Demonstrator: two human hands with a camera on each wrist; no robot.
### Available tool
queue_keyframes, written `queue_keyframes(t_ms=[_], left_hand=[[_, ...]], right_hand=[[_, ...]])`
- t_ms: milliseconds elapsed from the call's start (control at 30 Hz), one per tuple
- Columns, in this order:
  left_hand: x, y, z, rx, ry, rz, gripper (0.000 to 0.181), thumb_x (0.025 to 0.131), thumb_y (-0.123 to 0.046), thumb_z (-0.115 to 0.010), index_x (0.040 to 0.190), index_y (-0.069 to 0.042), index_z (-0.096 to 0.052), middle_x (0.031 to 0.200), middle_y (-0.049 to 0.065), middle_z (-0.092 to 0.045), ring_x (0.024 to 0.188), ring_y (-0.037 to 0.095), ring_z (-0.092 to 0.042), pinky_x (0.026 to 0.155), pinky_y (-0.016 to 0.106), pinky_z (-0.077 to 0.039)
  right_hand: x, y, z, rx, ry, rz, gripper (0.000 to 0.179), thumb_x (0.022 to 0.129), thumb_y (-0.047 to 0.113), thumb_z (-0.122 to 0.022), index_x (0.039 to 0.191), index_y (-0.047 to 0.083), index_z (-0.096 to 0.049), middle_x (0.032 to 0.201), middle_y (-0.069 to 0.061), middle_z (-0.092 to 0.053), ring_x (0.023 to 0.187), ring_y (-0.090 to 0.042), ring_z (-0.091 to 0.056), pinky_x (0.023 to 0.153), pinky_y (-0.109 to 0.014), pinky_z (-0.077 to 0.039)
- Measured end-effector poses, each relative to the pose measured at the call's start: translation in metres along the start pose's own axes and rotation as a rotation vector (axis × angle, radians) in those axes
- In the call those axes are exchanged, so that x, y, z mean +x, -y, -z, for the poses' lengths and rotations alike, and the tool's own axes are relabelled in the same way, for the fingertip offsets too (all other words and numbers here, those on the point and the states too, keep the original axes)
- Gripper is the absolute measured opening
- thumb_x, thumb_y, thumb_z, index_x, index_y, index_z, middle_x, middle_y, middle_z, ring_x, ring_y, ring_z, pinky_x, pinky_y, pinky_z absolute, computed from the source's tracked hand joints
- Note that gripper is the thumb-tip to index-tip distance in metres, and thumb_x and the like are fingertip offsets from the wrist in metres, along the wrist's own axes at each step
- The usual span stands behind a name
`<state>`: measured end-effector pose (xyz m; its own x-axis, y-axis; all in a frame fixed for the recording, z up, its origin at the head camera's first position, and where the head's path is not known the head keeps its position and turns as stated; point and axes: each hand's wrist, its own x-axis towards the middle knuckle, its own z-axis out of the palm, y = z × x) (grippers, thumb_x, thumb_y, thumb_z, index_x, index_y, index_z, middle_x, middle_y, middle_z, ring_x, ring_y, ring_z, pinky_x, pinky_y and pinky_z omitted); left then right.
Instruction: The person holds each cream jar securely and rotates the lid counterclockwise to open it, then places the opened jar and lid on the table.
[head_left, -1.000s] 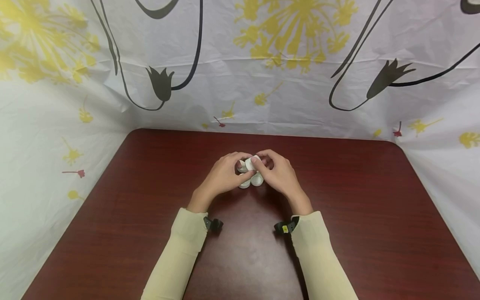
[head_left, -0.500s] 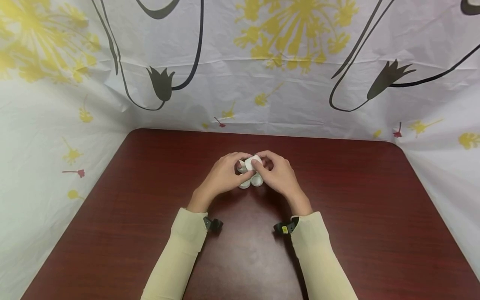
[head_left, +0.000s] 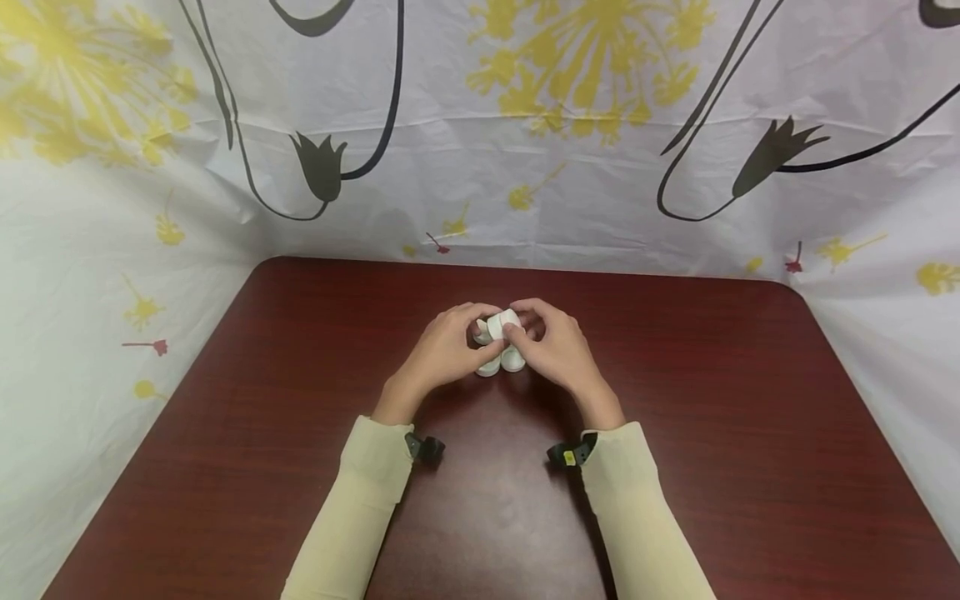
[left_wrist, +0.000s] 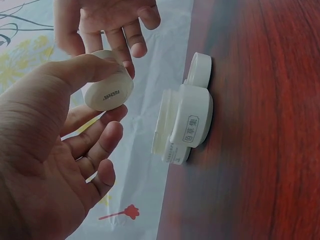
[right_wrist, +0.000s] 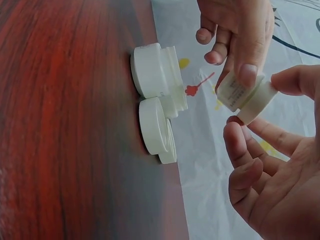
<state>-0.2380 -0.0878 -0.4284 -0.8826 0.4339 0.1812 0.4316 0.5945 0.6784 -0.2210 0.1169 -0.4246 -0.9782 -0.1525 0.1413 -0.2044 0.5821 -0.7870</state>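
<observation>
Both hands meet over the table, holding a small white cream jar (left_wrist: 111, 92) off the surface. My left hand (head_left: 447, 346) grips the jar's body, its printed base facing the left wrist camera. Finger and thumb of my right hand (head_left: 558, 346) pinch the white lid (right_wrist: 257, 103) at the jar's mouth; a seam shows between lid and body. Below them stands an open white jar (left_wrist: 192, 117) with a printed label, and another jar (left_wrist: 175, 153) is partly hidden behind it. Loose white lids, one of them this round lid (right_wrist: 154, 126), lie against the jars.
The dark red wooden table (head_left: 300, 467) extends on all sides of the hands. A white sheet with yellow and grey flower prints (head_left: 450, 125) hangs behind and beside it. Each wrist wears a black strapped camera, such as this left camera (head_left: 429, 451).
The held jar and lid have turned slightly, and the seam between them shows more clearly in the head view. My right thumb has shifted a little on the lid; both arms stay nearly still.
</observation>
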Motion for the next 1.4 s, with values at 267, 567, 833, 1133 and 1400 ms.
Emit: queue_keyframes(t_ms=[267,567,833,1133,1400], left_hand=[[-0.0004,-0.0001,-0.0007,0.004,-0.002,-0.006,0.044,0.094,-0.036,-0.079,0.134,-0.019,-0.070,0.118,-0.001,-0.072,0.099,0.023,-0.068,0.088,0.039,-0.055],[-0.0008,-0.0012,-0.0013,-0.015,0.017,-0.006,0.044,0.095,-0.036,-0.079,0.135,-0.019,-0.069,0.116,-0.002,-0.071,0.099,0.025,-0.069,0.085,0.038,-0.055],[0.0008,0.0003,-0.0014,0.013,0.015,-0.005,0.048,0.095,-0.034,-0.078,0.139,-0.018,-0.067,0.118,0.000,-0.072,0.098,0.023,-0.068,0.087,0.039,-0.054],[0.0005,-0.0002,0.0005,0.010,0.007,-0.002,0.046,0.094,-0.030,-0.078,0.137,-0.018,-0.069,0.115,0.002,-0.072,0.098,0.024,-0.067,0.085,0.037,-0.053],[-0.0010,0.0005,0.0015,-0.002,0.007,0.007,0.047,0.094,-0.029,-0.079,0.137,-0.018,-0.068,0.112,0.002,-0.071,0.099,0.026,-0.066,0.083,0.036,-0.052]], right_hand=[[-0.0001,0.0009,0.0000,-0.006,0.002,-0.053,0.047,0.101,0.051,-0.066,0.132,0.016,-0.069,0.109,-0.005,-0.077,0.093,-0.021,-0.073,0.082,-0.037,-0.055],[0.0000,0.0002,-0.0001,-0.028,-0.050,-0.071,0.040,0.098,0.058,-0.066,0.113,0.022,-0.077,0.093,-0.001,-0.076,0.085,-0.017,-0.069,0.075,-0.035,-0.052],[0.0000,-0.0002,-0.0013,-0.021,-0.023,-0.010,0.034,0.100,0.038,-0.070,0.127,0.017,-0.073,0.099,-0.005,-0.075,0.084,-0.019,-0.069,0.073,-0.033,-0.052],[0.0003,0.0009,-0.0016,0.003,-0.013,0.042,0.042,0.100,0.029,-0.072,0.139,0.014,-0.066,0.107,-0.010,-0.072,0.087,-0.023,-0.068,0.076,-0.034,-0.052],[-0.0002,-0.0013,-0.0032,0.038,-0.020,0.061,0.042,0.101,0.025,-0.070,0.141,0.014,-0.065,0.112,-0.011,-0.071,0.088,-0.026,-0.068,0.078,-0.037,-0.054]])
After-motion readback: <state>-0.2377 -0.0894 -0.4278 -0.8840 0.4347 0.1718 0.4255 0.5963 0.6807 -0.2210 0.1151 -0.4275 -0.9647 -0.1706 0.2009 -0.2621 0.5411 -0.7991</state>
